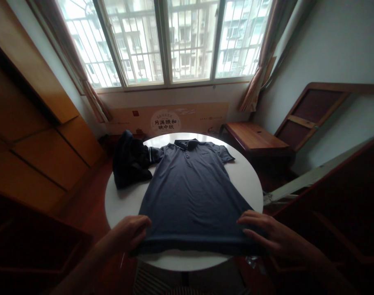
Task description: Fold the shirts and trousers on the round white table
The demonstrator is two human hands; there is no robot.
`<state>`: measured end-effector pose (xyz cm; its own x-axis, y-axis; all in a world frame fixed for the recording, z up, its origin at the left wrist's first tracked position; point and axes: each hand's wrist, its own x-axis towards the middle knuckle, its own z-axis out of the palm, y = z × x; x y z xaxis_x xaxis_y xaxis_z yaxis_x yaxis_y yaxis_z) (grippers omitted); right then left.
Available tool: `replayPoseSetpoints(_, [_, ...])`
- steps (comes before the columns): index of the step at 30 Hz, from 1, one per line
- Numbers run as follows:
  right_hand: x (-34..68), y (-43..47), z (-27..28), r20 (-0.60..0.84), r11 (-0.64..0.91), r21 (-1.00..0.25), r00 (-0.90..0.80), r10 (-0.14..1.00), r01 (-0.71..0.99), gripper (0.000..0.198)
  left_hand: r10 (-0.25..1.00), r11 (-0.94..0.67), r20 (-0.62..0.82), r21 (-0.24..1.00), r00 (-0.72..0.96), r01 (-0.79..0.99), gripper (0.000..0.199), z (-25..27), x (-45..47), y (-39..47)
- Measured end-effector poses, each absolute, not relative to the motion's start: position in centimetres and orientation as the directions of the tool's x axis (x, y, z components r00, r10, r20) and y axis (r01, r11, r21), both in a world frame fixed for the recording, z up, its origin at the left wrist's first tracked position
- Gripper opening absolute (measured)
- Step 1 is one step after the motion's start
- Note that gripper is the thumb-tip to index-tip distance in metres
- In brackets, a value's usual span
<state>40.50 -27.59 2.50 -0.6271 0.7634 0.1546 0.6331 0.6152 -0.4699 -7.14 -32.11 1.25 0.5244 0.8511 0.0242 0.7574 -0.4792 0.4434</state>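
A dark grey-blue polo shirt (193, 196) lies spread front side up on a round white table (245, 176), its collar toward the window and its hem toward me. At the lower left corner of the hem, my left hand (134, 230) is closed on the cloth. My right hand (263, 229) is at the lower right corner, with fingers bent over the shirt's edge and the thumb below them. Beside the shirt's left sleeve, a bunched black garment (131, 159) rests on the table's far left part.
Beyond the table is a barred window (168, 45) with curtains (251, 90). A printed banner (165, 119) runs along the wall below it. To the right stand a wooden stool or low table (254, 137) and a wooden panel (316, 106). Wooden cabinets (42, 155) line the left.
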Motion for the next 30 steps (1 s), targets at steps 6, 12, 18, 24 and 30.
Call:
replayPoseSetpoints(6, [36.6, -17.7, 0.2, 0.214, 0.516, -0.519, -0.48, 0.851, 0.682, 0.036, 0.816, -0.579, 0.247, 0.357, 0.523, 0.733, 0.022, 1.1, -3.1, -23.1])
replayPoseSetpoints(12, [35.1, -7.3, -0.2, 0.199, 0.113, -0.525, -0.007, 0.98, 0.843, 0.043, 0.838, -0.545, 0.259, 0.339, 0.481, 0.767, 0.031, -0.9, 1.7, -12.9])
replayPoseSetpoints(18, [38.9, 0.2, 0.4, 0.051, -0.304, -0.549, 0.394, 0.918, 0.779, 0.053, 0.925, -0.38, 0.113, 0.224, 0.363, 0.897, 0.05, -3.2, 4.1, -9.4])
replayPoseSetpoints(24, [39.2, 4.4, -0.1, -0.018, -0.37, -0.529, 0.426, 0.905, 0.764, 0.063, 0.917, -0.395, 0.124, 0.159, 0.379, 0.905, 0.059, -4.7, 3.9, -9.5])
replayPoseSetpoints(30, [38.4, 4.2, -0.1, 0.06, -0.334, -0.474, 0.409, 0.911, 0.815, 0.032, 0.913, -0.401, 0.158, 0.179, 0.376, 0.898, 0.058, -4.8, 3.9, -9.7])
